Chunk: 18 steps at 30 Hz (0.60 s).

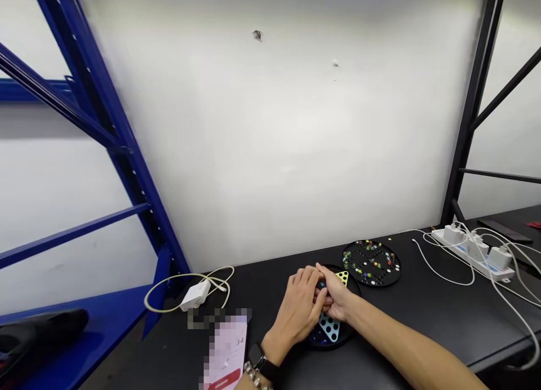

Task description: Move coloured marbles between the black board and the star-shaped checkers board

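My left hand [301,301], with curled fingers, is cupped against my right hand [336,298] over a round black game board [357,328]. Dark blue marbles [322,286] show in the gap between the two hands; the rest of what they enclose is hidden. Both hands look closed around these marbles. On the board, a yellow triangle with holes [343,277] and a light blue one [332,327] peek out past my hands. More dark blue marbles [318,338] lie at the board's near left side.
Behind to the right is a round black tray [393,274] with many coloured marbles. A white charger with cable [196,295] and a pink paper [230,345] lie left. At right stands a power strip [473,252] with plugs and loose cables. A white wall backs the black table [393,333].
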{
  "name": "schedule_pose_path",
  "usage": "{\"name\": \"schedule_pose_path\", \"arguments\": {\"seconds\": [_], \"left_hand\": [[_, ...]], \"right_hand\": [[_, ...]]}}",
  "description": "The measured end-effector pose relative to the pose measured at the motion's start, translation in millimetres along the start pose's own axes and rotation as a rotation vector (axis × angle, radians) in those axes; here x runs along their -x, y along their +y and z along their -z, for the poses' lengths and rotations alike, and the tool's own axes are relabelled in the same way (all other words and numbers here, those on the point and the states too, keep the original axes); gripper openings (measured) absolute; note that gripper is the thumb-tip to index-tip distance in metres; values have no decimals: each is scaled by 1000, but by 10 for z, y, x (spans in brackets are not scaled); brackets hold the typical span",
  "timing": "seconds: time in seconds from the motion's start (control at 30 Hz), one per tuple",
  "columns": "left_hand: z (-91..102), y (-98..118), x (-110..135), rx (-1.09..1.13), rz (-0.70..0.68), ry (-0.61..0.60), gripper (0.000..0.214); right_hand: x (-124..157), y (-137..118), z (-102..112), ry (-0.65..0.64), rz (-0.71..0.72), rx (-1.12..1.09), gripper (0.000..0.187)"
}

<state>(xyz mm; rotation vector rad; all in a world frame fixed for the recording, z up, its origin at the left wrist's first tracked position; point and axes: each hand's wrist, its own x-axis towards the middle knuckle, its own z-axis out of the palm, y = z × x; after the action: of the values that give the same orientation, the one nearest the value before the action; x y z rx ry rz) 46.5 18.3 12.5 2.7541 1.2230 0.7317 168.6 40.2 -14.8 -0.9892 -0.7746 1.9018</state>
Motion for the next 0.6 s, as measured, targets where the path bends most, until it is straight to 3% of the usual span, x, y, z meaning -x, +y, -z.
{"name": "schedule_pose_path", "arguments": {"seconds": [0.1,0.2,0.27,0.33,0.4,0.5,0.6], "left_hand": [[87,-44,1,19,25,32,28],[179,-180,15,-54,133,-37,26],[232,-310,41,-129,225,-167,22],[271,-440,74,-144,293,-321,17],[296,-539,106,-89,315,-425,13],[310,-601,132,-23,291,-482,15],[303,-598,134,-36,299,-493,15]], "right_hand": [[22,-172,134,124,184,180,51],[45,-328,397,412,515,721,53],[57,-417,625,632,632,1099,51],[63,-488,851,769,584,1327,46],[61,-539,1036,827,490,1425,41],[53,-583,1188,854,416,1459,44],[54,-600,1187,847,428,1425,48]]}}
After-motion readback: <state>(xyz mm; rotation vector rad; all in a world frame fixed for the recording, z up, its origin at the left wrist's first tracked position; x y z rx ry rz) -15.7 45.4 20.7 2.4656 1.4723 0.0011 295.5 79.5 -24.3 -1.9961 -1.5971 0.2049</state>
